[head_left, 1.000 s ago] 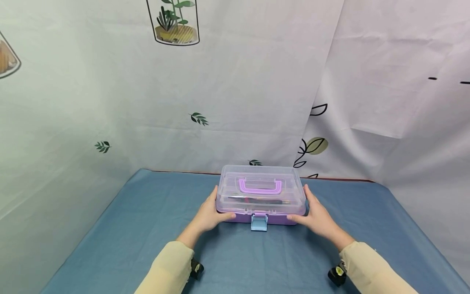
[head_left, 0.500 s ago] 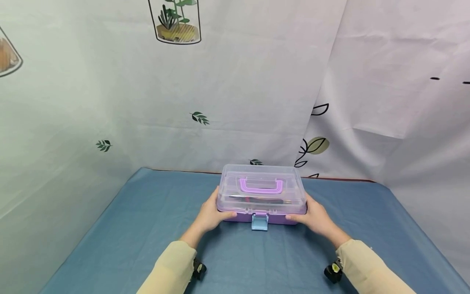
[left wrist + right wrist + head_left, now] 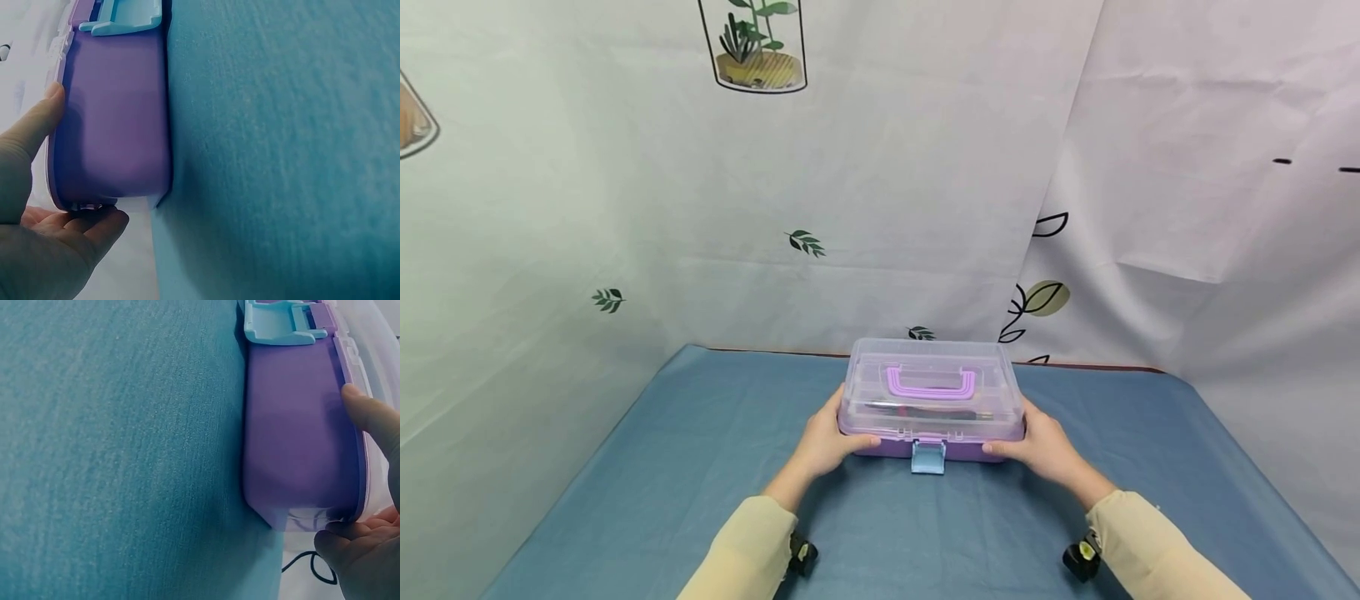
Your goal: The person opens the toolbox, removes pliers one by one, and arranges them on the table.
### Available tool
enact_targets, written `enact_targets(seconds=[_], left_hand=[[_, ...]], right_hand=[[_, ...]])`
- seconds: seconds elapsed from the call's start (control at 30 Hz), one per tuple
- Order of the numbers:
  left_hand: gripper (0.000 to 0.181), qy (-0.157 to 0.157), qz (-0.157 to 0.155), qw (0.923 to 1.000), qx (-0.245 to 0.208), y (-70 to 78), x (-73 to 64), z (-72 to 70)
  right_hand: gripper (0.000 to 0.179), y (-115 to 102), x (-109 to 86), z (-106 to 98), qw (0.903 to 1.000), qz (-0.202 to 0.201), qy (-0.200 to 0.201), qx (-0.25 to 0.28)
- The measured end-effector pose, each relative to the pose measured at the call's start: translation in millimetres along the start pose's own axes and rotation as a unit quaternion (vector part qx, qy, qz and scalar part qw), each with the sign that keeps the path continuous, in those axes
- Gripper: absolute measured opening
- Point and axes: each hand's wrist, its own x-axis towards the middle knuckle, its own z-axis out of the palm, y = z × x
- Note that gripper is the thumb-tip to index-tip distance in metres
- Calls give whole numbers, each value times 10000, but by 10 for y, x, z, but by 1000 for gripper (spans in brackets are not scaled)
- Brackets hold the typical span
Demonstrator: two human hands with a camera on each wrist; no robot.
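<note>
A purple plastic storage box (image 3: 891, 447) with a clear lid (image 3: 936, 350) sits on the blue cloth, its purple handle (image 3: 931, 392) folded flat on top. From the front hangs a light blue latch (image 3: 928, 457), its flap tilted outward. My left hand (image 3: 822, 442) grips the box's left end, thumb at the front rim and fingers along the side. At the opposite end my right hand (image 3: 1045, 446) holds it the same way; the right wrist view shows its thumb (image 3: 369, 412) near the lid's edge. Dark slender items (image 3: 925, 412) show blurrily through the lid.
The blue cloth (image 3: 715, 442) covers the table, which ends at a back edge just behind the box. White printed curtains (image 3: 880, 167) rise behind and at both sides. A black cable (image 3: 315, 562) lies past the cloth in the right wrist view.
My right fingers have slid slightly down along the box's right end since a second ago. The box stays in place, with only a small shift of the whole view.
</note>
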Motion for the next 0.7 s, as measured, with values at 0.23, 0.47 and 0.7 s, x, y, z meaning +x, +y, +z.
enact_targets(seconds=[0.23, 0.47, 0.7], left_hand=[[105, 12, -87, 9999, 84, -26, -49, -44], [105, 38, -121, 9999, 45, 0, -98, -99], [93, 102, 37, 9998, -142, 107, -72, -186]], right_hand=[[98, -46, -53, -9, 10000, 0, -21, -53], [94, -66, -89, -16, 9998, 18, -81, -164], [84, -147, -79, -97, 9994, 125, -37, -332]])
